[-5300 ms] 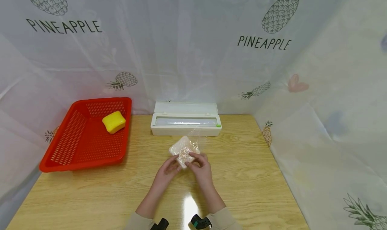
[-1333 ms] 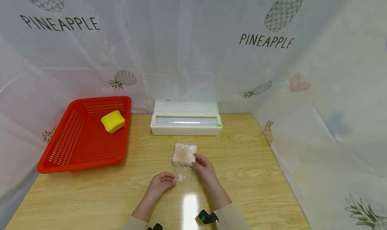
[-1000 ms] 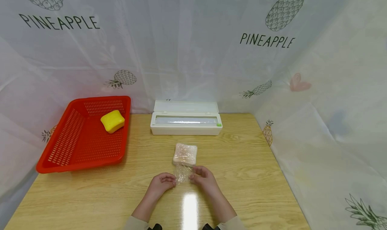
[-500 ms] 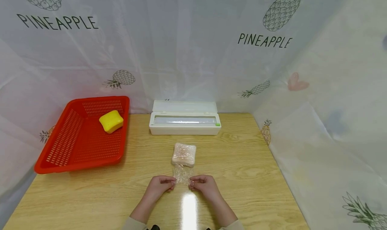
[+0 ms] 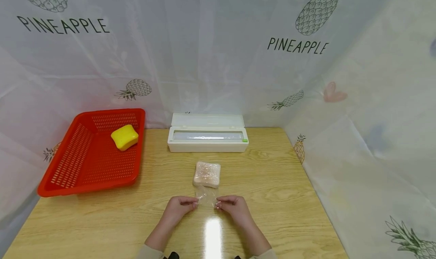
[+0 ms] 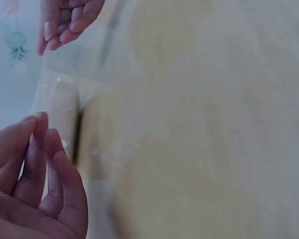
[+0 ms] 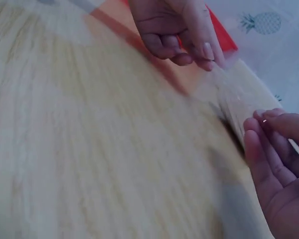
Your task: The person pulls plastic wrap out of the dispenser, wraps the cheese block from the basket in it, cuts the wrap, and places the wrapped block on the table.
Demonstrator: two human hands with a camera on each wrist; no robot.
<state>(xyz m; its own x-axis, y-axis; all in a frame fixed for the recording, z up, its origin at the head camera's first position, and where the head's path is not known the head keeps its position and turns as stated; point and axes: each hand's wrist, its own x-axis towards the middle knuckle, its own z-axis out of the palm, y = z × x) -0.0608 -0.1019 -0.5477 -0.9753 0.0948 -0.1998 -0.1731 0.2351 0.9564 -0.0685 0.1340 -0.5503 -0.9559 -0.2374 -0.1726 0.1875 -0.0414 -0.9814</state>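
Note:
A pale square piece (image 5: 207, 174), shaped like a bread slice or sponge, lies wrapped in clear cling film on the table. A loose flap of the cling film (image 5: 206, 197) stretches from its near edge toward the person. My left hand (image 5: 178, 209) pinches the flap's left corner between thumb and fingers. At the right corner, my right hand (image 5: 235, 209) pinches the same film. Both wrist views show the film held taut between the left hand (image 6: 40, 184) and the right hand (image 7: 284, 164). Whether the piece is bread or sponge cannot be told.
Behind the wrapped piece stands a white cling film dispenser (image 5: 208, 147) with its lid raised and a roll inside. A red plastic basket (image 5: 92, 187) at the left holds a yellow sponge-like block (image 5: 125, 137). Printed curtains hang behind the wooden table (image 5: 286, 198).
The piece was handled by both hands, then set down with its film flap toward the person. My right hand has moved from the piece to the flap's right corner.

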